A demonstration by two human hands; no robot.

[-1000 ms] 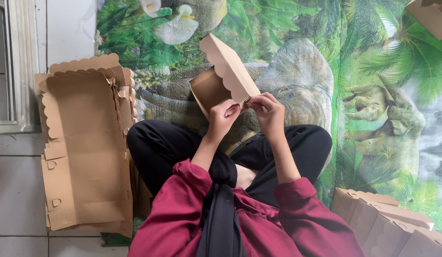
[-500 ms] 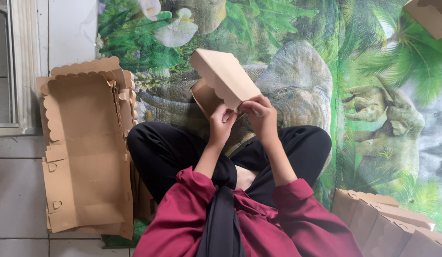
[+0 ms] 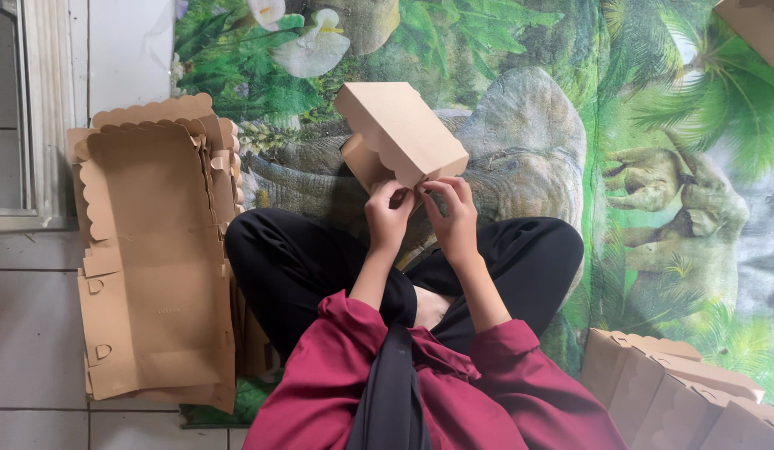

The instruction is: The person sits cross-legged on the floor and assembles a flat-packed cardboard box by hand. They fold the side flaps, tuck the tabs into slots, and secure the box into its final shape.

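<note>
a large printed mat [image 3: 653, 167] covers most of the floor, showing green palm leaves, white lilies and grey elephants. to its left lies a pale grey tiled floor [image 3: 28, 333] with dark grout lines. at the upper left a white wall [image 3: 124, 50] rises, and beside it stands a white ribbed door or window frame [image 3: 49, 108] with a darker pane past it. the light is soft and even, like daylight, with no hard shadows.

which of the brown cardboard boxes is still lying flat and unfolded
The stack of flat box blanks on the floor beside the person's left knee. The box in both hands is folded into shape, and the boxes at lower right are assembled too.
</note>
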